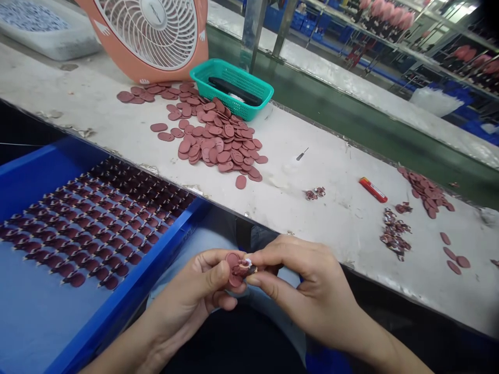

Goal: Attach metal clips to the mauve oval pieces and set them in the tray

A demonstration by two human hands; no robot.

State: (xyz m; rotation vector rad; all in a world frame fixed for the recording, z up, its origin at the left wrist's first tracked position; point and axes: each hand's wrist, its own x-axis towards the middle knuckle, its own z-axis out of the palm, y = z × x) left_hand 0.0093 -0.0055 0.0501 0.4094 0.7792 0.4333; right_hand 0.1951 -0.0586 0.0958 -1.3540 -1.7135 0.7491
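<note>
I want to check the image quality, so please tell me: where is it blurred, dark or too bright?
Head view: left hand and right hand fairly sharp; background rack soft; right end of table smeared; top right corner black, bright patch beside it; shadow beneath table.

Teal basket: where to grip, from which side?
I'd pinch the teal basket by the rim at its right end, coming down from above and the right. The rim there makes a raised edge with bare table beside it, whereas the fan stands near the left end and discs crowd the near wall. Keep it level: a long black object lies inside.
</note>
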